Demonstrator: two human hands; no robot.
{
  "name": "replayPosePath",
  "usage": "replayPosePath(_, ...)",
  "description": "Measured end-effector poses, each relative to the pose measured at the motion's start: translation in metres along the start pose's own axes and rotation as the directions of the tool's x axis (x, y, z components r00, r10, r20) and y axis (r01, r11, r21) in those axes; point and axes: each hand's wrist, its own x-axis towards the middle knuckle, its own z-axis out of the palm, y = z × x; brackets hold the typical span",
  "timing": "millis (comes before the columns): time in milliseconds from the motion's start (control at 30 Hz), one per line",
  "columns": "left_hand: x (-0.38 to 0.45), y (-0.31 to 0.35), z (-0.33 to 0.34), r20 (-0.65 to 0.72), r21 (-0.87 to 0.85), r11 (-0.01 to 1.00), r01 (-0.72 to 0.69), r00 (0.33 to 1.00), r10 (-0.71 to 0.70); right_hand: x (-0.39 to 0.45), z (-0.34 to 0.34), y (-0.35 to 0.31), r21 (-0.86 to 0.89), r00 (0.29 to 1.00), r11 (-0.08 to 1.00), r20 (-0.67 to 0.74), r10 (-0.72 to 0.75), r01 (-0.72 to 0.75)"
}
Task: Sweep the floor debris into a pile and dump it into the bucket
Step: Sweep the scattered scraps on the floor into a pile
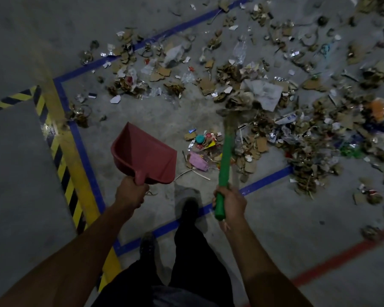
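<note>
- Left hand (129,191) curled round the short handle of a dull red plastic dustpan (144,152), carried off the floor with its open mouth tipped up and away.
- Right hand (230,203) wrapped round the bright green plastic handle of a broom (224,156); brush head blurred, down among the rubbish ahead.
- Both grips full: left holding the dustpan, right holding the broom.
- Scattered floor debris (253,85) spread across grey concrete floor (20,162) ahead and to the right: torn brown cardboard, crumpled paper, clear plastic film, foil scraps, a teal cap, a pink wrapper.
- Thickest to the right of the broom; thinner and more scattered at upper left, mostly inside a blue tape outline (87,156).
- Bucket not in view.
- Judged step: gathering, not yet scooping.
- Best done with short, low strokes drawn inward from the thin outer edges towards the thick patch, bristles pressed flat so light film and foil do not flick away; dustpan kept clear until one pile stands.
</note>
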Motion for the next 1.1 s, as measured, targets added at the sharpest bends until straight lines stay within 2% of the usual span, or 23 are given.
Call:
replayPosePath(133, -0.007, -0.006, 0.000, 0.003, -0.005, 1.000, -0.006, 1.000, 0.006, 0.002, -0.001, 0.008, -0.139, 0.996, 0.988, 0.032, 0.078, -0.073)
replayPosePath(267, -0.014, -0.019, 0.000, -0.006, -0.005, 1.000, -0.017, 1.000, 0.017, 0.019, -0.009, -0.015, -0.092, 0.991, 0.987, -0.031, 0.127, -0.129)
replayPosePath(467, -0.027, -0.050, -0.009, 0.011, -0.041, 0.998, -0.047, 0.999, 0.048, 0.020, -0.022, -0.022, -0.095, 0.991, 0.995, -0.134, 0.001, -0.014)
replayPosePath(767, -0.066, -0.113, -0.036, 0.021, -0.090, 0.993, -0.080, 0.996, 0.082, -0.058, -0.048, 0.037, -0.178, 0.976, 0.970, -0.112, -0.184, 0.163)
replayPosePath(1100, -0.110, -0.198, -0.060, 0.056, -0.105, 0.988, -0.111, 0.992, 0.117, -0.148, -0.082, 0.127, -0.240, 0.987, 0.964, -0.084, -0.139, 0.116)
